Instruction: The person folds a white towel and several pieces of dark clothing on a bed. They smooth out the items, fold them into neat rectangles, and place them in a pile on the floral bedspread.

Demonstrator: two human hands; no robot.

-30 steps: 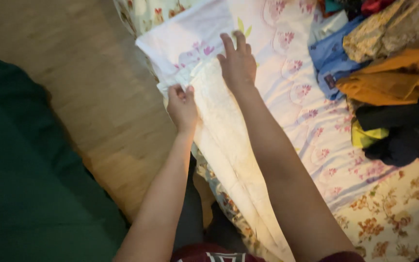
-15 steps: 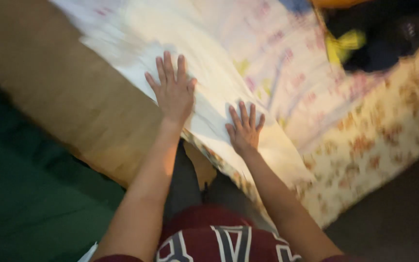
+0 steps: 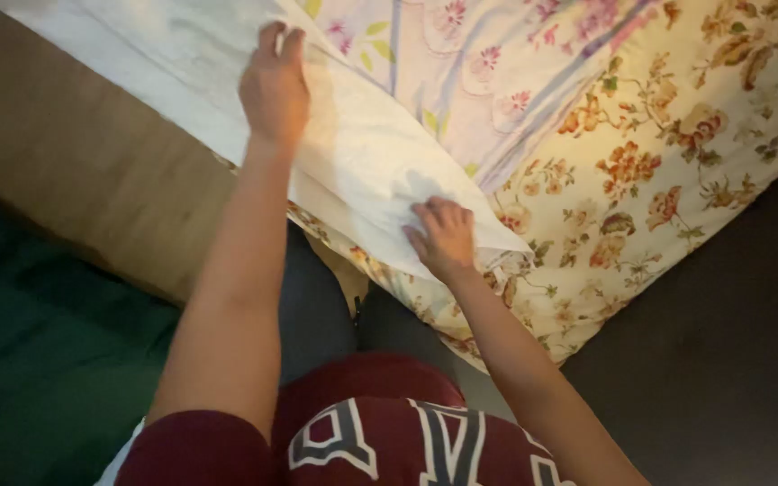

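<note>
While the white cloth (image 3: 353, 153) is spread over the edge of the bed, it is touched by both hands. The cloth is pale, a little wrinkled, and it lies in a long band from the upper left down to a point near the middle of the view, on top of the bed covers.

The left hand (image 3: 274, 85) is laid on the upper part of the cloth, with the fingers bent at the tips and kept close together; a fold of the fabric seems to be pinched under them, but this cannot be told for certain. The right hand (image 3: 443, 236) is placed near the lower corner of the cloth, with the fingers curled and narrow, and the fabric is gathered under the fingertips.

Under the cloth, a lilac sheet (image 3: 488, 63) with pink flowers and stripes is seen, and just beside it a cream bedspread (image 3: 659, 171) with orange flowers hangs over the corner of the bed. To the left a brown wooden floor (image 3: 83, 171) is visible, and a dark green mat (image 3: 38, 360) lies on it. At the bottom a maroon shirt (image 3: 362, 432) with large letters is seen.
</note>
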